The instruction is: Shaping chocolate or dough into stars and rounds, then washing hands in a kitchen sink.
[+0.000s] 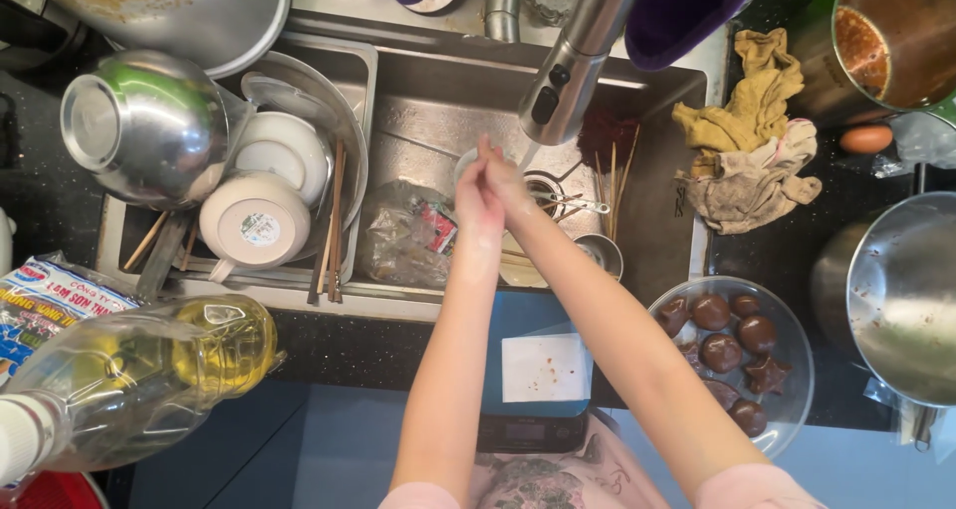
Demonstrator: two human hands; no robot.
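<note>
Both my hands are stretched out over the steel sink [438,101], pressed against each other just below the spout of the grey tap [573,61]. My left hand [476,202] lies flat against my right hand [506,182], fingers together, with nothing visible held in either. Under them in the basin lie a small white dish [468,158], a crumpled clear plastic bag [403,235], a small strainer [558,200], a metal cup [602,255] and some chopsticks [612,180].
A drying rack [329,101] at left holds steel bowls [144,126] and white bowls [257,220]. An oil bottle [139,375] lies near left. A glass bowl of brown pieces [737,355], cloths [752,140], an egg [864,138] and pots [896,290] stand right.
</note>
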